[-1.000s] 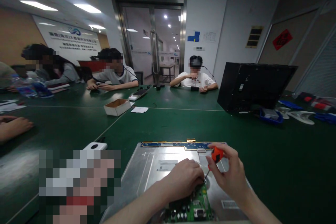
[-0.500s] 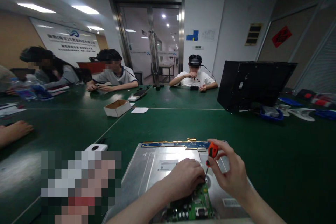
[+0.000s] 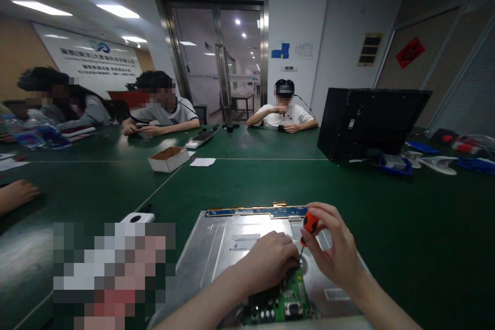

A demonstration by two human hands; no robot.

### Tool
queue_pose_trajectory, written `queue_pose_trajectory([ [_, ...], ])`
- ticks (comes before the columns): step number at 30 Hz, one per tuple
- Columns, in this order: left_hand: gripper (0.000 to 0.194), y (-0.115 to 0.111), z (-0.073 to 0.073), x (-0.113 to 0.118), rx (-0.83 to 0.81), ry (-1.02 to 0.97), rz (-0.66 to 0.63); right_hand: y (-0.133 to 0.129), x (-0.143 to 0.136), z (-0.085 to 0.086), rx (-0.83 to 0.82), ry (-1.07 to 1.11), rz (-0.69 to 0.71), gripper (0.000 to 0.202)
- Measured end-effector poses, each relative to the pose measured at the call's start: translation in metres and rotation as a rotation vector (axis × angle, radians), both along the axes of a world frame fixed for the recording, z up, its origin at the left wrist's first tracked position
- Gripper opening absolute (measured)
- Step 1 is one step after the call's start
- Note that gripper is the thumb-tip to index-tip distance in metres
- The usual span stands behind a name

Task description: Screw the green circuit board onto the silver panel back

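Note:
A green circuit board (image 3: 293, 294) lies on the silver metal panel (image 3: 216, 252), which has a blue strip along its far edge. My right hand (image 3: 335, 247) grips the orange and black handle of a screwdriver (image 3: 310, 222) between thumb and fingers. The thin shaft points down to the far corner of the board. Beside the shaft tip rests my left hand (image 3: 273, 260), fingers bent together over the board's far edge; what they hold, if anything, is hidden.
A white box (image 3: 169, 160) and paper (image 3: 203, 162) lie further off on the green table. A black monitor-like casing (image 3: 367, 124) stands at right, near a blue tray (image 3: 395, 165). Several people sit around; a person's hand (image 3: 19, 197) rests at left.
The whole view has shifted slightly, moving the scene a little left. The screwdriver handle has turned and tilts a bit differently in my right hand. My left hand keeps its place on the board.

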State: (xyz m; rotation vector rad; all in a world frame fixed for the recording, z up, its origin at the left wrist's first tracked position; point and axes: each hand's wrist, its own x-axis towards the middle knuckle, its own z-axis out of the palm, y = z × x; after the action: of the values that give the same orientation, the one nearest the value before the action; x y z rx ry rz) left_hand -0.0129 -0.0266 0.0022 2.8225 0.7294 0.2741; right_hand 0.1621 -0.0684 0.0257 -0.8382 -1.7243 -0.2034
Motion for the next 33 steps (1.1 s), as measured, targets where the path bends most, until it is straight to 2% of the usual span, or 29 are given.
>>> queue_pose_trajectory([
  [6,0.005,0.001,-0.002,0.001,0.031,0.011,-0.006,-0.001,0.001,0.001,-0.035,-0.057,0.034,0.036],
  [11,0.008,0.002,-0.004,0.001,-0.014,0.004,-0.013,0.0,0.002,-0.005,0.011,-0.015,-0.039,0.032],
  [18,0.014,0.0,-0.001,-0.001,-0.042,-0.014,-0.005,0.001,0.0,-0.002,0.022,0.011,0.005,0.028],
  [21,0.012,0.002,-0.004,-0.001,-0.063,-0.045,-0.014,0.001,-0.001,0.001,0.058,-0.03,-0.014,0.027],
  [25,0.013,0.003,-0.01,-0.001,-0.084,-0.078,-0.029,-0.001,0.0,0.0,0.029,-0.059,-0.023,0.029],
  [29,0.009,0.001,-0.011,0.0,-0.093,-0.088,-0.015,-0.003,0.0,-0.001,-0.003,-0.062,0.007,0.036],
  [33,0.01,0.002,-0.012,0.001,-0.11,-0.092,-0.006,-0.003,-0.001,0.001,-0.007,-0.044,0.071,0.034],
])
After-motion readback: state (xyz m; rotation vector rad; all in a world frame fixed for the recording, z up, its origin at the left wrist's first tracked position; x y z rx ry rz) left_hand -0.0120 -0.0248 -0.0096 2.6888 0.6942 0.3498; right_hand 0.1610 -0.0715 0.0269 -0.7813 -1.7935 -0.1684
